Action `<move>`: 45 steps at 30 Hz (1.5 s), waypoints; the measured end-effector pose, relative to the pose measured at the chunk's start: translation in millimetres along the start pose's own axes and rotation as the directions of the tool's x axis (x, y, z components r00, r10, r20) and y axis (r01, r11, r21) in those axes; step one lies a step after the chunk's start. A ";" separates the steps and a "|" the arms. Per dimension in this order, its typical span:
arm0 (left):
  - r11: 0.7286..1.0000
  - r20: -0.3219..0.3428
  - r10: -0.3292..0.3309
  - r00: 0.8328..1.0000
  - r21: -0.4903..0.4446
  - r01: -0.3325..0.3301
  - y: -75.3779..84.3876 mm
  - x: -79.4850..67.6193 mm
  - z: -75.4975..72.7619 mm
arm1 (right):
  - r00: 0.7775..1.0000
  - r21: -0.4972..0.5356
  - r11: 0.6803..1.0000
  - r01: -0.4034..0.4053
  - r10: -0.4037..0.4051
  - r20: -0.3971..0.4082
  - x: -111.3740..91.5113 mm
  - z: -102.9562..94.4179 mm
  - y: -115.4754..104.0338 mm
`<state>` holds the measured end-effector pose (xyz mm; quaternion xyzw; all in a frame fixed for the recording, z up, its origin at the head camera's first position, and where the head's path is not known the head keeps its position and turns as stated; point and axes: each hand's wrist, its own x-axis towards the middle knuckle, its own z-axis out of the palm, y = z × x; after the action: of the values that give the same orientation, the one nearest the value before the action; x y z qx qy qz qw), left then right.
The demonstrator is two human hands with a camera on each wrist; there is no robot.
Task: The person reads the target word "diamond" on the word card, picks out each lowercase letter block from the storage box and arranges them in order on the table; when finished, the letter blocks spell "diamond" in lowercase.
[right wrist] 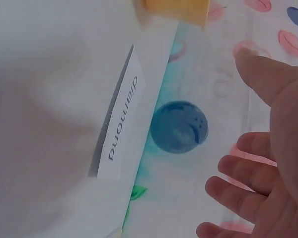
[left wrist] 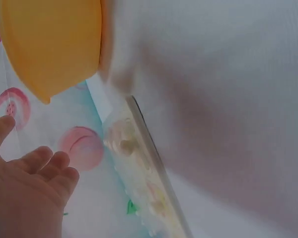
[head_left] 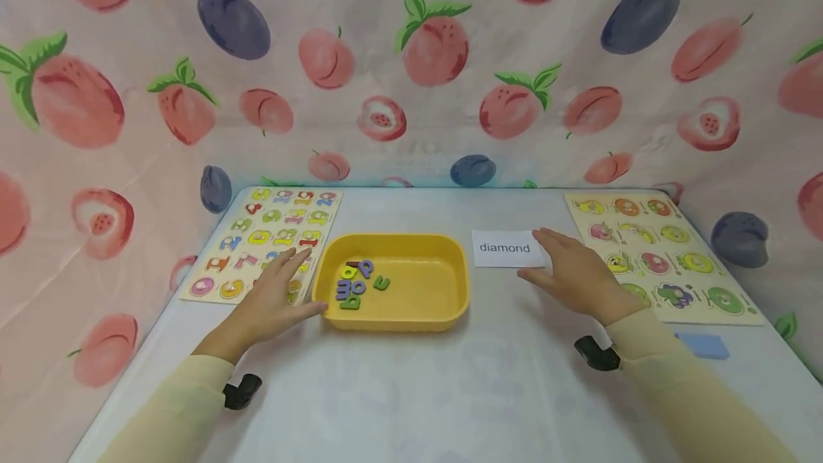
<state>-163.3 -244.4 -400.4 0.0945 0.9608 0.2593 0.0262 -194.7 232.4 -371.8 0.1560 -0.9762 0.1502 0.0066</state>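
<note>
Hands [head_left: 266,306] [head_left: 576,274] relaxed, fingers loose; between them yellow tray [head_left: 421,286] near left, card [head_left: 506,249] near right.

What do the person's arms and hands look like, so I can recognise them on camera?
The left hand and right hand are bare, without gloves. The left sleeve and right sleeve are plain pale yellow. A small black piece juts out at each wrist.
</note>
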 end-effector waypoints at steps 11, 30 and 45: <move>0.999 0.012 0.010 1.000 -0.035 -0.010 1.6 2.7 12.0 | 0.999 0.046 0.998 0.033 -0.032 -0.006 10.8 13.1 -24.8; 0.997 0.066 -0.017 0.998 -0.068 0.021 -2.2 3.0 18.9 | 0.972 0.151 0.963 0.222 -0.230 0.038 37.6 45.6 -88.3; 0.998 0.065 -0.009 0.998 -0.067 0.013 -2.9 3.1 18.6 | 0.948 0.195 0.942 0.274 -0.299 0.112 59.7 72.8 -135.1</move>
<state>-165.1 -237.1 -417.9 0.0966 0.9506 0.2883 0.0620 -207.6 70.5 -398.5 0.3069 -0.9238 0.2224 -0.0542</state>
